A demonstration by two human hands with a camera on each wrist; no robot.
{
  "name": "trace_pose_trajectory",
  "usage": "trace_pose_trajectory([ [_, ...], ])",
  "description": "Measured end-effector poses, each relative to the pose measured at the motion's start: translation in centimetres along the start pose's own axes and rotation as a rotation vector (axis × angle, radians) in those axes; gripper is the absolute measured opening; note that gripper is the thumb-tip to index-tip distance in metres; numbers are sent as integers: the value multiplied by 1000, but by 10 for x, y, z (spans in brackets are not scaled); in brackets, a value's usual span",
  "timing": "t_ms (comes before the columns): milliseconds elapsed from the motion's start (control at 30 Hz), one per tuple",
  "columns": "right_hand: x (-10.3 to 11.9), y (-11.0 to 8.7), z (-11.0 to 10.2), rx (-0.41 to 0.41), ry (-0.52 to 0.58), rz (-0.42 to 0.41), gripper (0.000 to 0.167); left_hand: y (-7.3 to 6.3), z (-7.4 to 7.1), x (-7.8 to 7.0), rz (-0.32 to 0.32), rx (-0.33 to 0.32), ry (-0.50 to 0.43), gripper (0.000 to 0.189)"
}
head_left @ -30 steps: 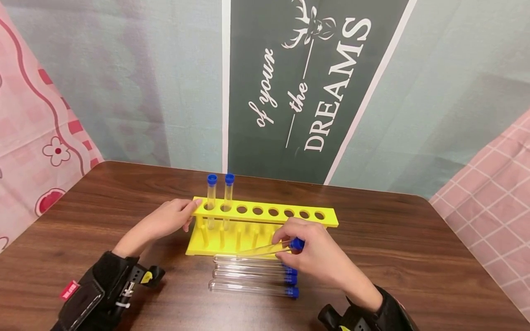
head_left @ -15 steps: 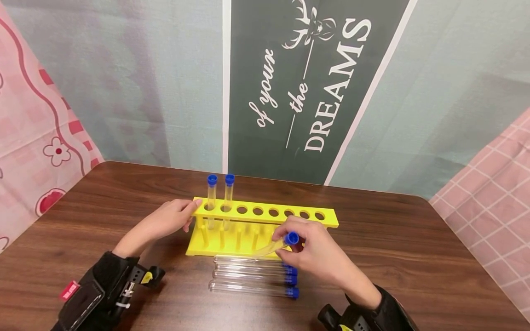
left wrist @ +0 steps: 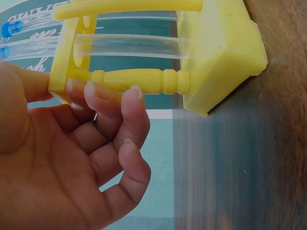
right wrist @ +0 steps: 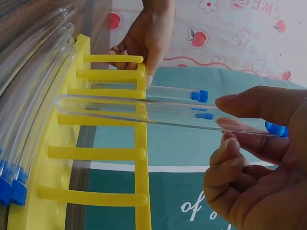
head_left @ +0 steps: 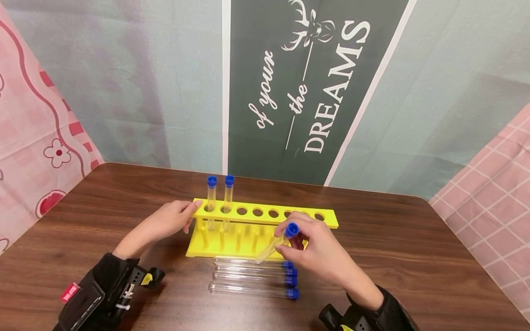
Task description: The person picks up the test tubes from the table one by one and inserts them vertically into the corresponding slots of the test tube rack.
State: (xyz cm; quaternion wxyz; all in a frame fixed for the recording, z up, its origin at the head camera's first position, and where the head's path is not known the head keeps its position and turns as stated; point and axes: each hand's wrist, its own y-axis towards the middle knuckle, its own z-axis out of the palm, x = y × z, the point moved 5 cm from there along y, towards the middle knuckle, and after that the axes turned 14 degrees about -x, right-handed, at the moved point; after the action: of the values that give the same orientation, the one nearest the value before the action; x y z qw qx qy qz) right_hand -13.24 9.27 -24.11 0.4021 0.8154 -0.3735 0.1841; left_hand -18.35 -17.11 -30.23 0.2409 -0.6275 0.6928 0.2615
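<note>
A yellow test tube rack [head_left: 265, 217] stands on the brown table, a row of holes along its top bar. My left hand [head_left: 171, 217] holds the rack's left end, thumb on the top bar and fingers below it. Two clear test tubes with blue caps, one at the end [head_left: 211, 192] and one beside it [head_left: 228, 193], stand in the leftmost holes. My right hand [head_left: 319, 243] pinches another test tube [right wrist: 168, 114] near its blue cap between thumb and fingers. That tube is tilted in front of the rack, cap up to the right, its rounded end low and left.
Several capped test tubes [head_left: 248, 288] lie side by side in front of the rack, blue caps to the right. Behind the table [head_left: 393, 234] hangs a printed cloth [head_left: 190, 92]. Pink cloths [head_left: 497, 202] hang at both sides.
The tube in my right hand has turned from nearly level to a steeper tilt, its cap rising and its rounded end swinging right. My left hand stays on the rack.
</note>
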Motion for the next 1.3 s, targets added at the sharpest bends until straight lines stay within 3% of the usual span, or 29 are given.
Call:
trace_pose_trajectory([
  [333, 0, 1, -1, 63, 91, 99, 12, 0, 0, 0, -10, -1, -2, 51],
  [633, 1, 2, 2, 111, 253, 111, 10, 0, 0, 0, -8, 1, -8, 50],
  [1300, 5, 2, 3, 149, 231, 73, 18, 0, -1, 1, 22, -3, -11, 48],
])
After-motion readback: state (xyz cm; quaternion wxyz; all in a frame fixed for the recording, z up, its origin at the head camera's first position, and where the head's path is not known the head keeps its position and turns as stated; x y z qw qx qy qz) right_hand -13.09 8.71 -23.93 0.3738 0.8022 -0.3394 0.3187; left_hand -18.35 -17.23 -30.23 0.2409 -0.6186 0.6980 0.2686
